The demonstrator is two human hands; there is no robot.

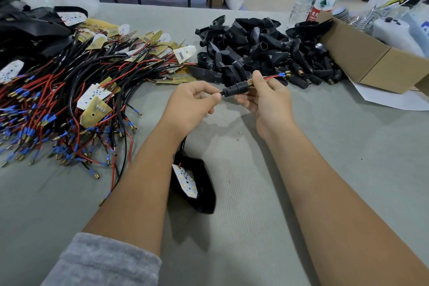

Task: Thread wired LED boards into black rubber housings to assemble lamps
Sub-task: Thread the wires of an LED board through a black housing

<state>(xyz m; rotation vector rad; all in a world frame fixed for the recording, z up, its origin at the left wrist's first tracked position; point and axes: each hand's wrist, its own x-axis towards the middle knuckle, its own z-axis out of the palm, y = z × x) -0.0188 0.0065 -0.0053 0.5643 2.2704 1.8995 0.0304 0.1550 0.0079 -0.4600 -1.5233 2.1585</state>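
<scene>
The black ribbed rubber sleeve with a brass threaded end (238, 87) lies nearly level between both hands, its long axis running left to right, tilted slightly up toward the right, where the thin red and blue-tipped wires (276, 76) emerge. The left hand (192, 104) pinches the black cable at the sleeve's left end, and the right hand (267, 97) pinches the brass end between thumb and fingers. The black rubber lamp housing holding a white LED board (193, 183) lies on the grey table (348, 158) nearer the body, just beside the left forearm, its cable leading up toward the left hand, so any further pull would likely run along that axis.
</scene>
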